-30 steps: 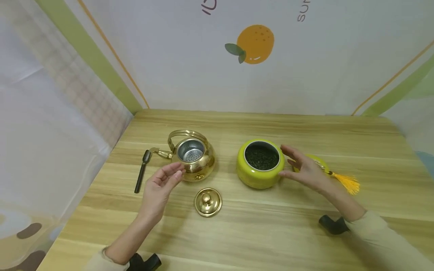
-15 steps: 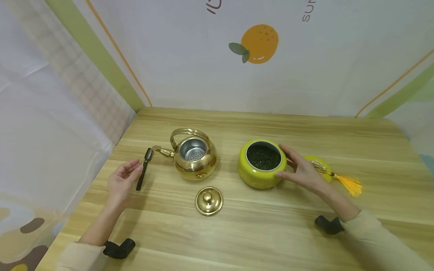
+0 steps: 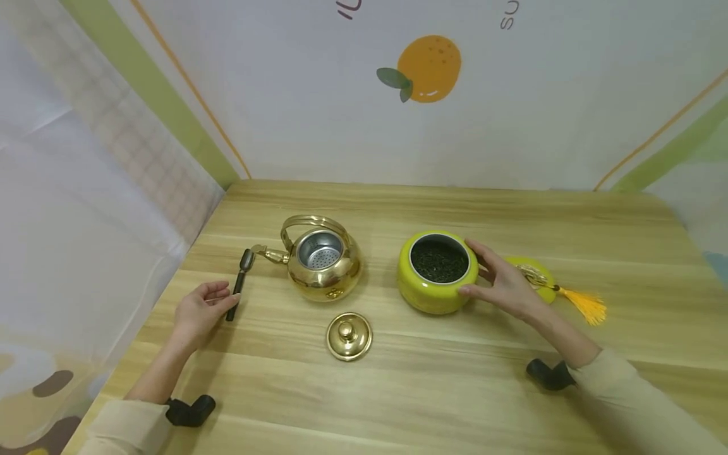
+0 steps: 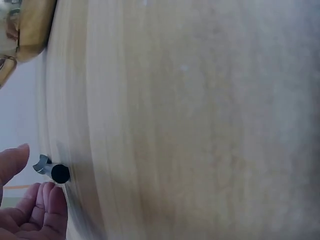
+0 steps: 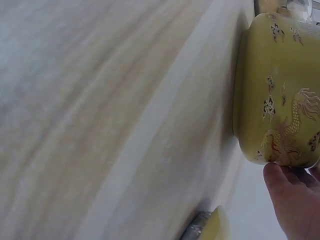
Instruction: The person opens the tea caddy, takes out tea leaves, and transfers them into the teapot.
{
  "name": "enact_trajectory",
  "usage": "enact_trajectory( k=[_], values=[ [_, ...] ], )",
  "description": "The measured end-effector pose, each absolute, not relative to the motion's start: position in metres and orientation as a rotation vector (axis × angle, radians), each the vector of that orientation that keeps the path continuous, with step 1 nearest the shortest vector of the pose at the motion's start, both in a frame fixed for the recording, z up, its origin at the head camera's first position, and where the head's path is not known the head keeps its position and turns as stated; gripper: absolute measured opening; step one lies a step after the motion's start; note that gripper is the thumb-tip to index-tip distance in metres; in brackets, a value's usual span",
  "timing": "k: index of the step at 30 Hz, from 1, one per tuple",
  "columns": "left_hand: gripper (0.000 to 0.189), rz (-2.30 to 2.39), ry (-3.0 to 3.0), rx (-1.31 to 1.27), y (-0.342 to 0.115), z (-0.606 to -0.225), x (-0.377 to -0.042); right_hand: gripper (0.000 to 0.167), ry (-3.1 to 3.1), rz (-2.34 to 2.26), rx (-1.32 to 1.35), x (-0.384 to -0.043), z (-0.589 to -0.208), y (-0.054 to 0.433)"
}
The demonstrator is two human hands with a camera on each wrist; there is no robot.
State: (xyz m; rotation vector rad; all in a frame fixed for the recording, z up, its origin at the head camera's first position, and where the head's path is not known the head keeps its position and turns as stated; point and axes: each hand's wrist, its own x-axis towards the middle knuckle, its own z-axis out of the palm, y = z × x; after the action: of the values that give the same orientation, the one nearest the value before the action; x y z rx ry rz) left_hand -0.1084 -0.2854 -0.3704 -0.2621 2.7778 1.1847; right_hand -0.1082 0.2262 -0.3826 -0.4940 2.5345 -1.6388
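A dark tea scoop (image 3: 241, 278) lies on the table at the left, its bowl end by the teapot's spout. My left hand (image 3: 200, 313) is at its handle; the left wrist view has the scoop (image 4: 55, 170) between the parted thumb and fingers (image 4: 54, 212), fingertips close under it. At the right, a yellow tea jar (image 3: 428, 297) stands uncovered, dark tea leaves (image 3: 439, 260) inside. My right hand (image 3: 506, 292) holds its right side, thumb in front and fingers behind. Dragon decoration shows on the jar (image 5: 280, 100) in the right wrist view.
Between the hands stands a golden teapot (image 3: 327, 281) with a perforated strainer (image 3: 324, 256) in its opening and its handle raised. Its lid (image 3: 349, 338) lies in front. The yellow jar lid (image 3: 531, 268) with an orange tassel (image 3: 588, 308) lies behind the right hand.
My left hand has moved left from in front of the teapot and down to the tea scoop's handle. My right hand has closed in on the jar's side.
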Motion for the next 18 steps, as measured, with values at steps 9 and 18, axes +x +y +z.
enact_trajectory(
  k=[9, 18],
  values=[
    [0.048, 1.039, 2.830, -0.242, -0.2787, -0.3729, -0.1102, 0.088, 2.527, -1.626, -0.475, -0.1099, -0.3832, 0.2274],
    [0.042, 0.900, 2.882, -0.226, -0.2778, -0.3700, -0.1121, 0.086, 2.517, -1.660, -0.480, -0.1081, -0.3844, 0.2276]
  ],
)
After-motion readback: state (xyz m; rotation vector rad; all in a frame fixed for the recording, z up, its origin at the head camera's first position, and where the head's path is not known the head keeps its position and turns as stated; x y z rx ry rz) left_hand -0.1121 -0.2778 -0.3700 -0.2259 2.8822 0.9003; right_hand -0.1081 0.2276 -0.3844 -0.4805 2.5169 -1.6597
